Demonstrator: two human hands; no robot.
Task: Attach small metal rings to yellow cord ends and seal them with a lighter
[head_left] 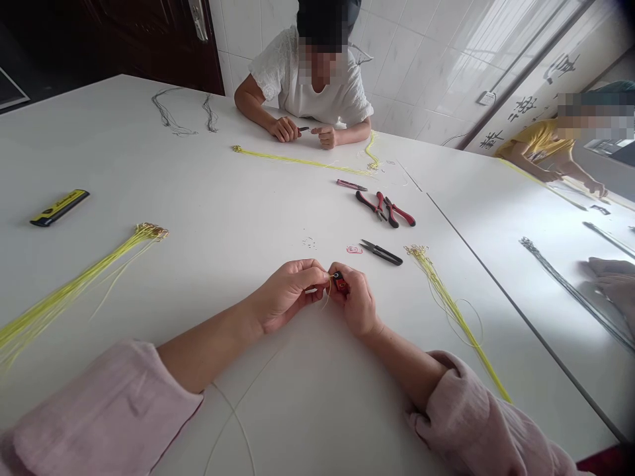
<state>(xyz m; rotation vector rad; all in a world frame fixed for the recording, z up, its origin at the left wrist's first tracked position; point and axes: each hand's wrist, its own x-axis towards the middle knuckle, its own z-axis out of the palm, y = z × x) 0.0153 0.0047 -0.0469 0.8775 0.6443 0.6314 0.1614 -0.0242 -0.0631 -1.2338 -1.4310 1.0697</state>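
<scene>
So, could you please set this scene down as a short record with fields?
Left hand: pinching a thin cord
Right hand: gripping a small red-and-black object
Ahead: black snips, two red-and-black pliers
Left side: yellow cord bundle, yellow-and-black item
Right side: second yellow bundle
Across the table: person in white top

It was a shared handcraft workroom. A broad white bench (198,178) carried bundles of yellow cord (89,272), red-and-black pliers (403,214) and dark snips (385,254), laid out within reach like working stock and tools. A person in white (315,99) bent over fine handwork across it, and a person in yellow (536,142) worked farther right. Around them were a tiled wall (407,59), a dark door (149,39) and large wall lettering (526,109).
</scene>
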